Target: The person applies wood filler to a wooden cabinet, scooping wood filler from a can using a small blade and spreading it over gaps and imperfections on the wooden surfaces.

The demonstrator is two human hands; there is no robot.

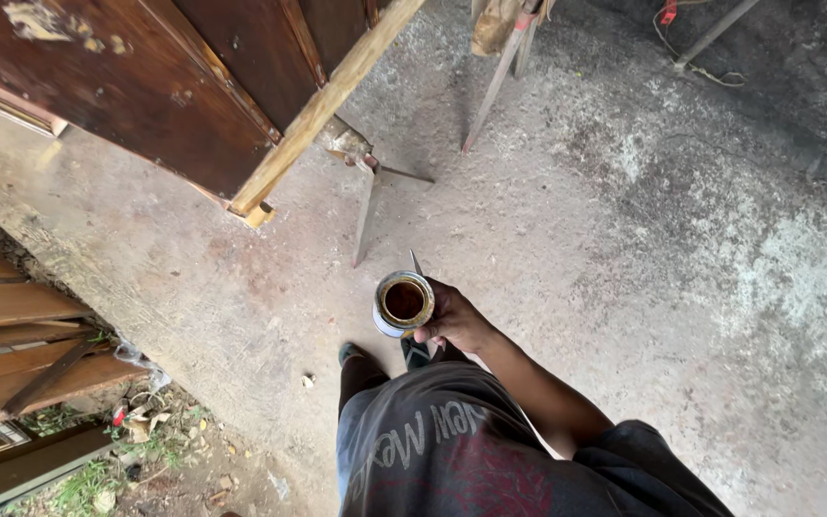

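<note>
My right hand (454,319) is wrapped around a small round metal can (402,304) with an open top and dark brown liquid inside. I hold it upright at waist height, above the concrete floor (567,239). Below it I see my dark shirt and my feet. My left hand is out of view.
A dark brown wooden door panel (145,77) rests up left, with a pale wooden batten (327,101) lying across it. Thin metal stand legs (368,206) rise from the floor ahead. Stacked wooden boards (11,354) lie at the left edge, with rubble and grass below them.
</note>
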